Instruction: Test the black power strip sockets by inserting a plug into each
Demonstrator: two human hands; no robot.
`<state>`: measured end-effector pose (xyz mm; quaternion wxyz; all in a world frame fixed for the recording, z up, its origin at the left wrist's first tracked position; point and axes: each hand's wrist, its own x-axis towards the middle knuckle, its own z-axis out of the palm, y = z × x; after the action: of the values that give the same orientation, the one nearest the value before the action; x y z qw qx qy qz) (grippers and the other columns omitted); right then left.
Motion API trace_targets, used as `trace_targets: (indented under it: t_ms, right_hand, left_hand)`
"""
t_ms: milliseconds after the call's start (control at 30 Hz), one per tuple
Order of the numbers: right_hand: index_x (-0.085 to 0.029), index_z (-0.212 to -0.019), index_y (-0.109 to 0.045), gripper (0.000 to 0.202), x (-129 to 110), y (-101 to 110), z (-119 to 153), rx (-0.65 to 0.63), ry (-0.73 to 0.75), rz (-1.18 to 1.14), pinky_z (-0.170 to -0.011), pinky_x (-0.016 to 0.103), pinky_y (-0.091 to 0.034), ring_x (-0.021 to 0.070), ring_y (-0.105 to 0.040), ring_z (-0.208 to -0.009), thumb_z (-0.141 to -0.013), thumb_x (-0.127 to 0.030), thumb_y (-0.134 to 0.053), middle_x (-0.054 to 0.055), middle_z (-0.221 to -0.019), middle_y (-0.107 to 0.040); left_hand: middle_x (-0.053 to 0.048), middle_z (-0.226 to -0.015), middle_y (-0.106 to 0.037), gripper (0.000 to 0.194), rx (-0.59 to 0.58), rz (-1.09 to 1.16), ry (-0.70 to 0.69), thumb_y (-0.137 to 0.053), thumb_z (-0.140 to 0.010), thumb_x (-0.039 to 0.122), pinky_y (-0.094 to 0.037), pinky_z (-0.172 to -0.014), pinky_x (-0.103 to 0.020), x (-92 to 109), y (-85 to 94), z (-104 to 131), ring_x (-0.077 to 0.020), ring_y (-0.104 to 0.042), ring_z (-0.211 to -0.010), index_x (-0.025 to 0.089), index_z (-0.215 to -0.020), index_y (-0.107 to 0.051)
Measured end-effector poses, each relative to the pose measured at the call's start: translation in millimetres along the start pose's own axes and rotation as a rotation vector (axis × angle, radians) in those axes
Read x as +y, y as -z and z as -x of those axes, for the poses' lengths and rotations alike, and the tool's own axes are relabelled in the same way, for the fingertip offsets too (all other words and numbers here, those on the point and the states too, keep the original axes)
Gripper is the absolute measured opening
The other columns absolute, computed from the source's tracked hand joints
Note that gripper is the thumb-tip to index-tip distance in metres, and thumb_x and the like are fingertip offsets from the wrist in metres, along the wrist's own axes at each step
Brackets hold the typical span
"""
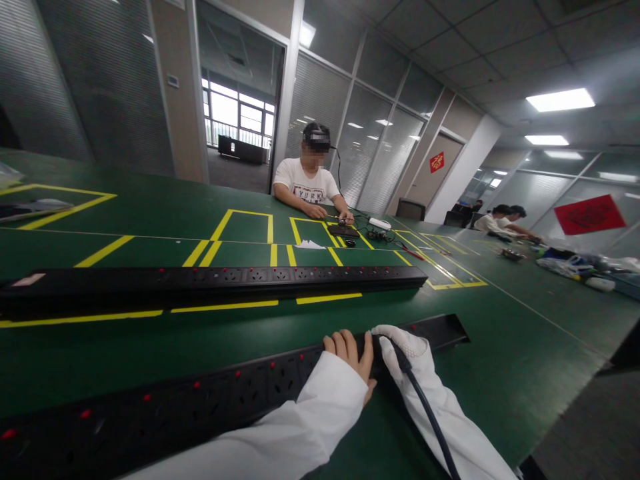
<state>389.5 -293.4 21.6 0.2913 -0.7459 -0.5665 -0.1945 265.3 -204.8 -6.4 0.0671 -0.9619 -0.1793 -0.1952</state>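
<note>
A long black power strip [230,393] with red-dotted sockets runs slantwise across the near part of the green table. My left hand [353,360], bare below a white sleeve, is wrapped over the strip toward its right end. Right beside it, my right hand [403,347], in a white glove, is closed on a black cable tool [401,359] above the strip; the tool's front part is hidden by my hands. Its thick cord trails down to the bottom edge. Farther back lies a second long black power strip [220,283], untouched, parallel to the table's yellow tape lines.
Across the green table [530,360], a person [310,177] in a white shirt handles small dark items. Cables and a white power strip [380,224] lie beside that person. Bags and parts [575,263] are heaped at the right; other people sit farther back.
</note>
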Motion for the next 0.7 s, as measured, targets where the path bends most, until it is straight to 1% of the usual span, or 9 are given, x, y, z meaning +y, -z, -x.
trace_targets:
  t_ms: [100,267,433,700]
  right_hand:
    - [-0.021,-0.098,-0.062,0.021,6.8,-3.2,4.5,0.028,0.057,0.054,-0.070,0.029,-0.054,0.0160,-0.066,-0.073,-0.085,-0.026,-0.046,0.003,-0.084,-0.069]
    - [-0.023,-0.098,-0.061,0.020,12.1,-7.1,6.9,0.057,0.045,0.014,-0.069,0.030,-0.054,0.0154,-0.066,-0.073,-0.086,-0.027,-0.046,0.002,-0.084,-0.068]
    - [-0.025,-0.099,-0.060,0.019,10.4,-6.6,6.7,0.057,0.021,-0.008,-0.070,0.029,-0.054,0.0138,-0.066,-0.074,-0.086,-0.027,-0.047,0.000,-0.086,-0.068]
    - [-0.026,-0.099,-0.059,0.017,6.0,-3.9,5.1,0.040,0.003,-0.036,-0.072,0.026,-0.053,0.0128,-0.066,-0.077,-0.086,-0.025,-0.048,-0.002,-0.088,-0.069]
  left_hand:
    - [-0.023,-0.118,-0.058,0.074,0.005,-0.009,-0.002,-0.065,-0.073,0.056,-0.035,-0.085,-0.051,-0.2,-0.6,0.5,-0.0379,-0.057,-0.098,0.021,-0.134,-0.043]
    - [-0.023,-0.118,-0.057,0.074,-0.008,-0.017,-0.002,-0.064,-0.074,0.057,-0.036,-0.085,-0.051,-0.3,0.9,0.4,-0.0374,-0.057,-0.098,0.021,-0.135,-0.043]
    - [-0.023,-0.118,-0.057,0.074,-0.012,-0.022,-0.005,-0.063,-0.074,0.057,-0.035,-0.084,-0.051,-0.3,2.0,0.1,-0.0375,-0.057,-0.098,0.021,-0.135,-0.042]
    - [-0.023,-0.119,-0.057,0.074,-0.024,-0.021,0.008,-0.062,-0.074,0.059,-0.035,-0.085,-0.050,0.2,2.4,0.4,-0.0374,-0.056,-0.100,0.022,-0.136,-0.041]
